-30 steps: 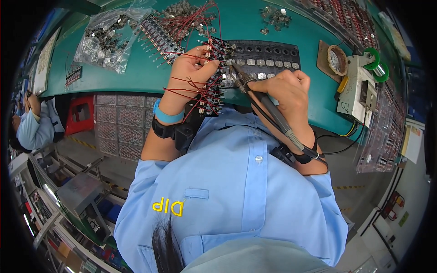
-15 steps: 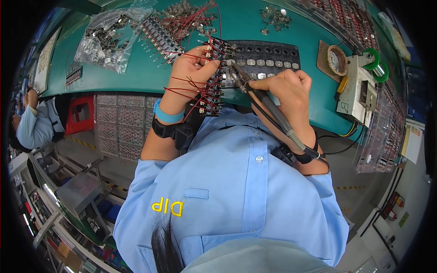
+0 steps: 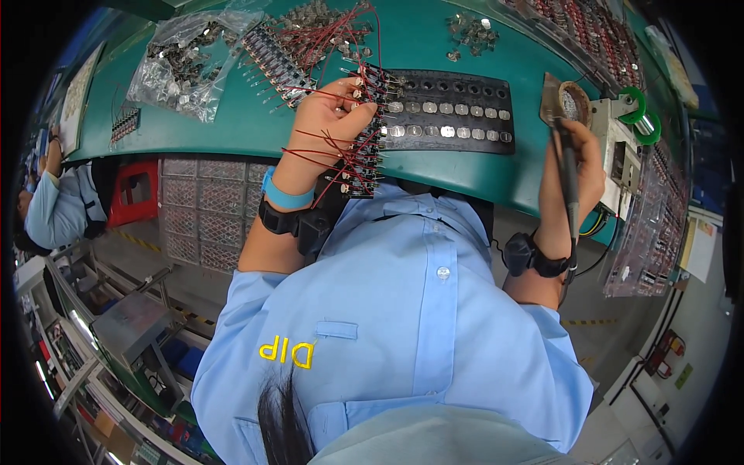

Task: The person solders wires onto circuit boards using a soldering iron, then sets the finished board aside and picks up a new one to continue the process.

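My left hand [image 3: 329, 128] pinches a strip of small circuit boards [image 3: 361, 155] with red wires trailing from it. The strip lies across the left end of a black tray [image 3: 449, 120], whose rows hold small silvery metal pieces. Over at the right, my right hand [image 3: 580, 167] is closed around a soldering iron [image 3: 571, 178]. The iron's tip end is beside a round brown bowl [image 3: 585, 91] on a flat brown board; the tip's exact contact cannot be made out.
Behind my left hand lie another board strip [image 3: 271, 62], a plastic bag of metal parts [image 3: 186, 66] and tangled red wires [image 3: 325, 32]. Loose metal pieces [image 3: 473, 32] lie at the back. A green solder spool [image 3: 637, 108] adjoins a pale box [image 3: 616, 159]. Another person [image 3: 62, 201] sits far left.
My right hand has carried the soldering iron from the board strip rightward to the round bowl. My left hand and the strip stay nearly in place.
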{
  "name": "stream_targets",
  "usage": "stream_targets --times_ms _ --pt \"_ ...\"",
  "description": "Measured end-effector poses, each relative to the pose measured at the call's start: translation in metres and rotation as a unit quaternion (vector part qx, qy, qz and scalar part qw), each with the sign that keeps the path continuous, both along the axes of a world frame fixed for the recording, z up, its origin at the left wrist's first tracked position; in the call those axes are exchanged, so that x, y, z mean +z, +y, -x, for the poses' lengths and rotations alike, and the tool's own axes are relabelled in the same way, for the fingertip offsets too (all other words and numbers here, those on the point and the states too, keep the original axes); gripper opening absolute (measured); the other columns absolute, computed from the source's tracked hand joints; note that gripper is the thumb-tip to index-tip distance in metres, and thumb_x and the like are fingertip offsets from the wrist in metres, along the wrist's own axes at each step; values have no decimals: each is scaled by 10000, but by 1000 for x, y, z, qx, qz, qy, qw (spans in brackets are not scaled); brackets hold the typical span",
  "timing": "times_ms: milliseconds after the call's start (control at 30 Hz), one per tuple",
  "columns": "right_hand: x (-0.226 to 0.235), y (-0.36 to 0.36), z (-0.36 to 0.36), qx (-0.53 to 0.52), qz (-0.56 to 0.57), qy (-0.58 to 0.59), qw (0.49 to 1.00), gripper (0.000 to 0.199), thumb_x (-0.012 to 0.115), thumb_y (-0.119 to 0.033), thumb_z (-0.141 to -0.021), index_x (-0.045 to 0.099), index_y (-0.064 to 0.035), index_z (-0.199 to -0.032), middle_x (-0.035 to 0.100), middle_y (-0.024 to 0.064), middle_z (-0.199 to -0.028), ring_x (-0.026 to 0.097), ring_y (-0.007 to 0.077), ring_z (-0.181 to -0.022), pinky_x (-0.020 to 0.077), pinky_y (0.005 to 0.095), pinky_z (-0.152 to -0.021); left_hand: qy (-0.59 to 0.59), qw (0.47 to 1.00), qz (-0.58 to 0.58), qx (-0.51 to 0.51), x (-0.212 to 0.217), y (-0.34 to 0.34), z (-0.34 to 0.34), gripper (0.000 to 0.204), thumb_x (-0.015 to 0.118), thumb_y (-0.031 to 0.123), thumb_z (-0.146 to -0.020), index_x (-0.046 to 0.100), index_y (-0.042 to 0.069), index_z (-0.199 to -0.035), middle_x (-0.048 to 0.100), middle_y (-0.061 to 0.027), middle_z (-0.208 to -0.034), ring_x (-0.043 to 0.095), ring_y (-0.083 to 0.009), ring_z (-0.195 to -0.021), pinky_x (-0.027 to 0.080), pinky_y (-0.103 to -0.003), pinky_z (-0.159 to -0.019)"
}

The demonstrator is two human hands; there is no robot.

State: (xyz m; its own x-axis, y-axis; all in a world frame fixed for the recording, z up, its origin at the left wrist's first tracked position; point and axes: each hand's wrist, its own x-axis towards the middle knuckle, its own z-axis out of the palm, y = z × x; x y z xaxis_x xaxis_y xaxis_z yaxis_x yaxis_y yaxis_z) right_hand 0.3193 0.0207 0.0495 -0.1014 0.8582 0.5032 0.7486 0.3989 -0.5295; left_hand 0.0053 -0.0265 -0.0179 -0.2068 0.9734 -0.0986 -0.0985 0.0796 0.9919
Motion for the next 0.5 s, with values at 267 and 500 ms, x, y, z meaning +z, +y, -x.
stream_targets --times_ms 267,500 --pt "-8 8 -28 -112 30 14 993 259 740 -28 -894 713 -40 -1151 733 83 -936 693 201 -811 548 318 -757 10 1000 0 -12 2 -1 4 400 772 85 -885 645 -58 -1237 618 37 -868 518 -24 -748 433 -194 -656" --pt "-1 -15 -6 -52 39 187 980 299 776 12 -842 734 -55 -1131 745 82 -919 693 190 -791 530 322 -746 -30 999 -1 -15 11 3 4 482 796 90 -885 612 -41 -1310 654 16 -867 573 -35 -768 451 -202 -665"
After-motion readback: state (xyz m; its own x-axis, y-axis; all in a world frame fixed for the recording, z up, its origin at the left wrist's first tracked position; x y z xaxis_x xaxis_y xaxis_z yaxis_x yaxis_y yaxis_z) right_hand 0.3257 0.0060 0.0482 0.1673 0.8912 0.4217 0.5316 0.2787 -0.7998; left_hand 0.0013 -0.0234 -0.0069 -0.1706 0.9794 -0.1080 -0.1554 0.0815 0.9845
